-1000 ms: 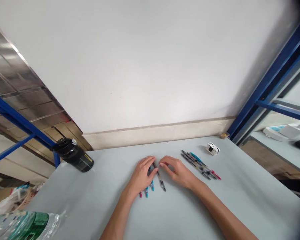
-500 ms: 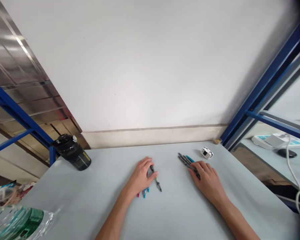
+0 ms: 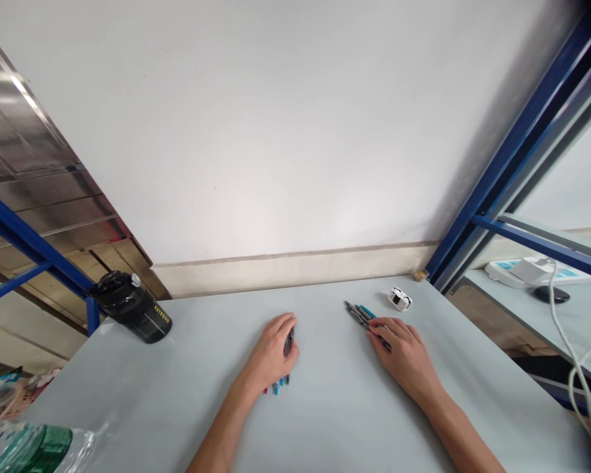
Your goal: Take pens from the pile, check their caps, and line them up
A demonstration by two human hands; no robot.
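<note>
My left hand [image 3: 270,351] is curled over a small group of pens on the table. A dark pen [image 3: 289,341] shows between its thumb and fingers. Blue, red and dark pen ends [image 3: 276,389] stick out below the palm, whose cover hides the rest. To the right, my right hand [image 3: 402,348] rests with thumb and fingers closed around the near end of a bundle of pens [image 3: 355,314]. Most of these are dark grey or black, and one is teal. They lie side by side, pointing away to the upper left.
A white cube-like object [image 3: 399,299] sits behind my right hand. At the left stands a black bottle [image 3: 132,309], with a clear and green plastic bottle [image 3: 49,450] nearer me. Blue frame posts [image 3: 502,171] flank the grey table [image 3: 335,407]; a wall rises behind.
The dark pen that slanted out to the right of my left hand is now drawn in beside the others under it. My right hand stays at its bundle. The view has shifted slightly.
</note>
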